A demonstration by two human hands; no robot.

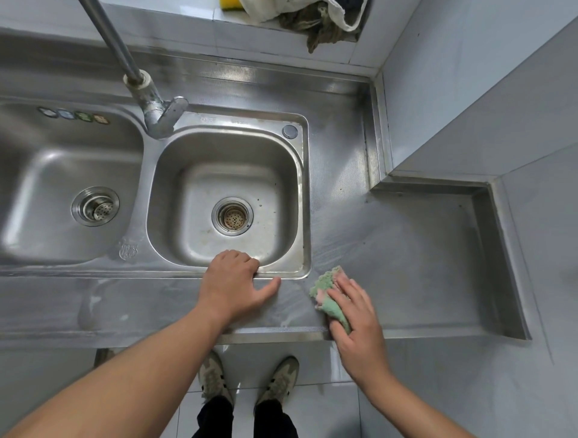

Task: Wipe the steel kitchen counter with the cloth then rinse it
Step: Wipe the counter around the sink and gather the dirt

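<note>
Yellow sponge [228, 3], crumpled rags [312, 23] on tiled ledge [175, 15], grey wall tiles [469, 93], pale floor tiles [328, 412]

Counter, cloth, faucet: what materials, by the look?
Counter: looks like stainless steel, matte textured finish, dull grey reflections. Cloth: soft napped fabric, green and pink, perhaps microfibre. Faucet: shiny metal, likely chromed, whitish deposits at the base.

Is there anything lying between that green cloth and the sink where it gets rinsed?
Nothing lies between them. The cloth, under the right hand, sits on the counter just right of the right basin. The left hand holds that basin's front rim, left of the direct path.
</note>
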